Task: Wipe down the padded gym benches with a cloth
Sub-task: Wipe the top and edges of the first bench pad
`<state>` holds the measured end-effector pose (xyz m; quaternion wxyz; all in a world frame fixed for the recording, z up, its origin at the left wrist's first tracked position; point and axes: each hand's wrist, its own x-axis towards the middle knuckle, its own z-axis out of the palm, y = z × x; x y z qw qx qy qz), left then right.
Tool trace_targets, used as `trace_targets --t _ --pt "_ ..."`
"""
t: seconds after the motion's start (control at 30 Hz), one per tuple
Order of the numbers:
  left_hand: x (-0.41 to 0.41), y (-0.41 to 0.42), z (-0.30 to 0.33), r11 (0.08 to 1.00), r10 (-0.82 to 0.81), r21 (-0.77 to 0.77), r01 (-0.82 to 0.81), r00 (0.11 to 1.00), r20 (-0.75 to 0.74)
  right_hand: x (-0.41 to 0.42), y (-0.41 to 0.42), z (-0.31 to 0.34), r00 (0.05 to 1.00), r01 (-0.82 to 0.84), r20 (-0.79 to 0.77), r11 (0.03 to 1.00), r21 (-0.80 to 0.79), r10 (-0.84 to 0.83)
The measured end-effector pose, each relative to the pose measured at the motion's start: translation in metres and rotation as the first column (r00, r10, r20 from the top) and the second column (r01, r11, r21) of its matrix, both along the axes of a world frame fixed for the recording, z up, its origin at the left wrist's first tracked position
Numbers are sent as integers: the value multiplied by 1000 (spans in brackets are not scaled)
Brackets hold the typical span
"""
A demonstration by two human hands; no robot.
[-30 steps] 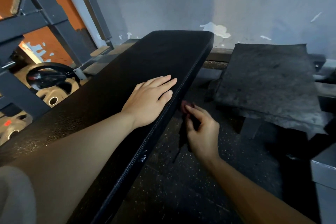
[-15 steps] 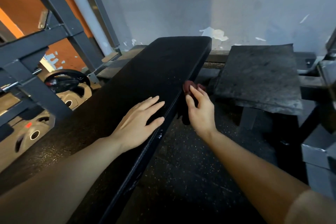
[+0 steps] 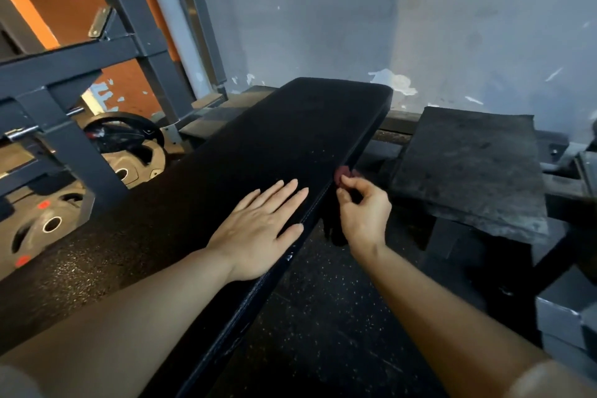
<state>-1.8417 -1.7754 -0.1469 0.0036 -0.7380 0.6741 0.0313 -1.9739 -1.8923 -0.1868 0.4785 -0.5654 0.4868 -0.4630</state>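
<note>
Left hand [image 3: 258,229] lies flat on the padded worktop [image 3: 258,152], fingers straight, grip wide. Right hand [image 3: 361,210] pinches a dark cloth [image 3: 332,229] against the worktop's right edge.

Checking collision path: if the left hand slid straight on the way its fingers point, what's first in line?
Nothing close: the left hand lies flat on the bench pad, fingers aimed up-right. It would probably run off the pad's right edge, just beyond the cloth the right hand pinches there. Depth is unclear.

Black padded bench [image 3: 290,139] bears a flat left hand [image 3: 258,229]; speckled rubber floor [image 3: 323,317] beneath.
</note>
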Motion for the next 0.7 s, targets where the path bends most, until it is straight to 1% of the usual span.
trace_targets --t 0.07,0.2,0.27,0.37,0.43,0.57,0.63,0.7 --pt "2 0 -1 1000 3 -5 -3 1000 -2 0 5 -2 999 -12 33 1000 -11 12" --pt "1 -1 -1 1000 3 -9 -3 1000 -17 7 -32 15 994 52 90 997 57 -57" --pt "0 -2 -1 1000 5 4 -5 1000 -18 7 -25 14 996 46 71 998 42 -49" --pt "1 -3 -1 1000 13 8 -12 1000 -18 -2 13 3 999 -35 25 998 -60 36" --pt "2 -4 -1 1000 11 3 -11 1000 -17 -2 15 3 999 -51 0 994 -98 52" --pt "1 -3 -1 1000 10 1 -10 1000 -17 5 -14 16 1000 7 9 1000 -18 -7" --pt "1 -3 0 1000 11 0 -11 1000 -14 1 -5 14 999 -45 -25 998 -45 44" --pt "1 -3 0 1000 9 3 -9 1000 -12 -12 14 5 981 -180 -83 983 -47 176"
